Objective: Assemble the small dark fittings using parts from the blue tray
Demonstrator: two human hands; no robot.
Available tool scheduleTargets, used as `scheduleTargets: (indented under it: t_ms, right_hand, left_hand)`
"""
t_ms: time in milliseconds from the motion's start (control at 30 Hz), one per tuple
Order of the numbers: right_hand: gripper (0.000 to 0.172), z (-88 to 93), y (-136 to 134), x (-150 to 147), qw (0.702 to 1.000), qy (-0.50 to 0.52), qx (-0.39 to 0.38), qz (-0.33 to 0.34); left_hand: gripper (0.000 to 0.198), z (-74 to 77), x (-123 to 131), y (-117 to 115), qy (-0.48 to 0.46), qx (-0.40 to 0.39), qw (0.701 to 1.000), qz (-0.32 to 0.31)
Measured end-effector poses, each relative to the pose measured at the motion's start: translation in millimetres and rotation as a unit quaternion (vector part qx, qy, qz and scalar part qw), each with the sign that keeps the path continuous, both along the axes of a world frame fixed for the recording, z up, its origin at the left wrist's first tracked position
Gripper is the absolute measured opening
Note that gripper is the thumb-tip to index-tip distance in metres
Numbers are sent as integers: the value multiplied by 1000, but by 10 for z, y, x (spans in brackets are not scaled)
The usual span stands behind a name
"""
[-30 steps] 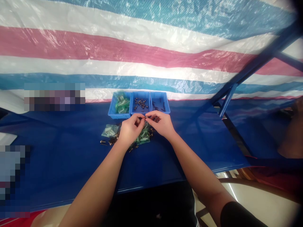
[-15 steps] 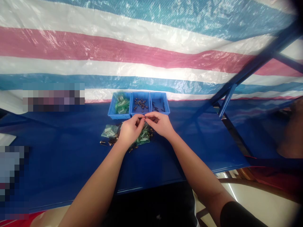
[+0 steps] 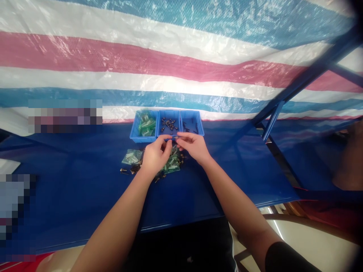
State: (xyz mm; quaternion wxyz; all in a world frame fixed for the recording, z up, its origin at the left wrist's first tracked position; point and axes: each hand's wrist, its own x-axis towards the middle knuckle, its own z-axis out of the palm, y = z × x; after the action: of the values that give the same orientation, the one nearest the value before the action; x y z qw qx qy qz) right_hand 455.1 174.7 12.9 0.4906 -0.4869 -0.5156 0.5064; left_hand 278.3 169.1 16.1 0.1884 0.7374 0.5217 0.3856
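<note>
My left hand (image 3: 155, 155) and my right hand (image 3: 193, 146) meet fingertip to fingertip just in front of three blue bins. Both hands pinch something small and dark between them that I cannot make out. Under the hands lies a pile of green plastic bags (image 3: 171, 163) and small dark metal parts (image 3: 133, 169). The left bin (image 3: 134, 135) holds green bags, the middle bin (image 3: 168, 133) holds several dark parts, and the right bin (image 3: 201, 128) holds a few dark pieces.
A blue cloth covers the table (image 3: 85, 196), with its front edge near my body. A striped tarp (image 3: 170, 60) hangs behind the bins. A blue metal frame (image 3: 272, 113) slants up at the right. One loose green bag (image 3: 132, 156) lies left of the pile.
Both hands have shifted slightly away from me toward the bins, and the fingertips have drawn a little apart. The bins and the pile have not moved.
</note>
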Motion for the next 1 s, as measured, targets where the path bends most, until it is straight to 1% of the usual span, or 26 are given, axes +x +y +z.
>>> scheduleTargets:
  t_ms: [33,100,167,200,267,300,333,367,400,433,500,633,833,1000]
  right_hand:
    - [49,16,2,-10,999,44,3,-1]
    - [59,46,5,-26,997,79,9,8]
    - [58,57,4,-27,998,65,16,12]
    - [53,53,3,-19,999,44,21,8]
    - [38,32,0,15,998,-30,46,-13]
    - [31,21,-1,40,994,-87,61,-26]
    - [25,11,-3,69,982,-164,82,-41]
    - [20,6,-5,99,963,-247,98,-48]
    - [17,6,-7,128,943,-315,99,-39]
    - [15,11,-9,154,929,-359,89,-23]
    - [15,29,-16,186,915,-399,64,3]
    - [11,45,-36,177,910,-410,50,33]
    - [14,1,-30,147,904,-423,33,50]
    - [13,12,-25,154,909,-409,61,51]
  left_hand:
    - [27,-1,1,-2,-2,2,1000,2]
    - [27,-4,1,-4,-6,2,1000,2]
    - [27,-7,1,-5,-9,2,1000,1]
    - [27,-7,-1,-4,-9,2,1000,-1]
    - [28,-5,-4,0,-6,5,1000,-2]
    - [28,-4,-7,2,-4,7,1000,-3]
    - [28,-2,-9,5,-2,8,1000,-3]
    - [28,0,-11,7,1,8,1000,-3]
    - [28,2,-13,8,2,7,1000,-2]
    - [27,3,-14,8,3,6,1000,-2]
    - [27,2,-15,8,4,4,1000,-2]
    - [26,-10,-11,8,3,1,1000,-8]
    - [25,-27,-11,12,-5,-3,1000,-15]
    - [25,-28,-16,14,-5,-6,1000,-13]
